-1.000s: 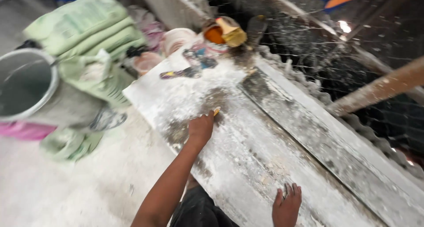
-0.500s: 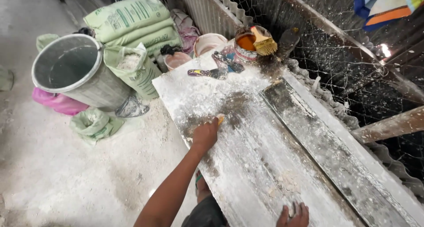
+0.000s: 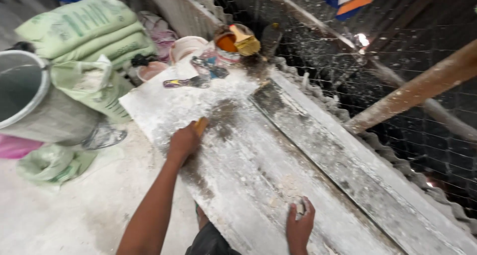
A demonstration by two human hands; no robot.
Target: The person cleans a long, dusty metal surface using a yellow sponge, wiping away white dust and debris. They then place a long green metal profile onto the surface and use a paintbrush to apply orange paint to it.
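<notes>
Metal bucket at 9 o'clock, green sacks just beside it. Left hand closed around a yellow-handled tool, pressed on the powder-dusted worktop near centre. Right hand at 5 o'clock, fingers spread flat on the worktop. Paint pot with brush at 12 o'clock.

Dim, flat daylight; one small glare spot behind the wire mesh. Motion blur smears the whole frame, worst at the left edge.
</notes>
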